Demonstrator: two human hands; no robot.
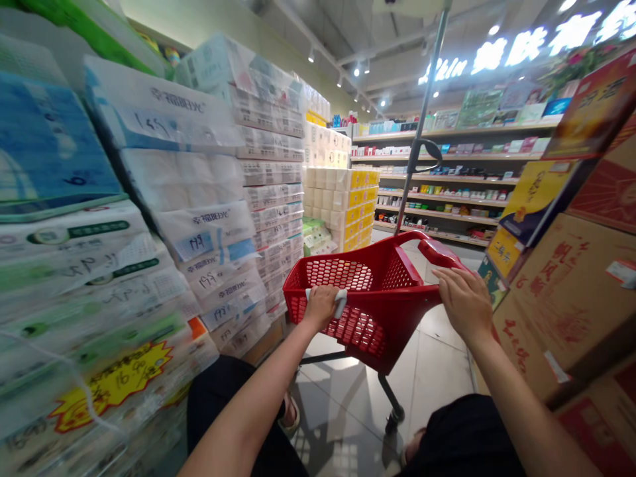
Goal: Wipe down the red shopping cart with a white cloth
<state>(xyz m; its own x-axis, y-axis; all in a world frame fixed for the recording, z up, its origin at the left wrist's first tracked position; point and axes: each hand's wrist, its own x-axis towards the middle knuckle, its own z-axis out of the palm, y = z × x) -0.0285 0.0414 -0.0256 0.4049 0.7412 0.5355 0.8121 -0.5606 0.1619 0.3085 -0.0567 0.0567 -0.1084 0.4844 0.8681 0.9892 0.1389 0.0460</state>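
A red plastic shopping cart point(392, 318) with mesh sides stands on the tiled floor, side-on to me. My left hand point(319, 306) is closed over the near rim of its basket, and a white cloth point(340, 303) sticks out from under the fingers on both sides. At the handle end, my right hand point(464, 299) is closed around the cart beside the red handle point(442, 252). Its thumb side and part of its grip are hidden. I see nothing inside the part of the basket that shows.
Stacked tissue packs point(199, 258) with handwritten prices rise close on my left. Cardboard cartons point(576, 298) are piled close on the right. A thin metal pole point(422, 126) stands up behind the cart. Shelves point(447, 175) of small boxed goods line the back.
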